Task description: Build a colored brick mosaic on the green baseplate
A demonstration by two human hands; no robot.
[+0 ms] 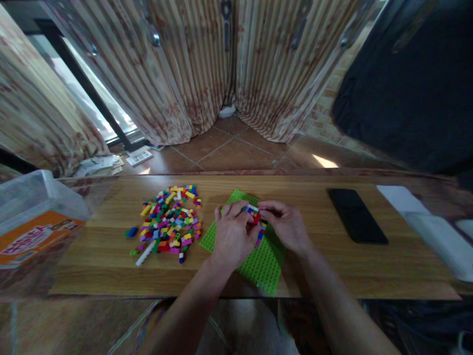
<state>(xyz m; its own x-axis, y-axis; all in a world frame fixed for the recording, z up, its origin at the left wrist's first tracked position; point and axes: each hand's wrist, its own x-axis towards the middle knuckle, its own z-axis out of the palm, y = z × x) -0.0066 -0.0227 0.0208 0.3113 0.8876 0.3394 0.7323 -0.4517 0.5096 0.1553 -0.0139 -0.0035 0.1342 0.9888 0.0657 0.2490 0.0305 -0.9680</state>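
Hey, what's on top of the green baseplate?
Small multicolored bricks sit on the green baseplate, with the left hand and right hand over it. The hands cover part of the surface, so I can't tell what's beneath them.

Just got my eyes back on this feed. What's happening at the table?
A person is working with both bare hands over a green studded plate lying askew on the wooden table. The left hand and right hand meet at a small group of coloured bricks on it; the fingers hide exactly which piece each holds. A spread of loose bricks lies to the left, and a flat black slab to the right.
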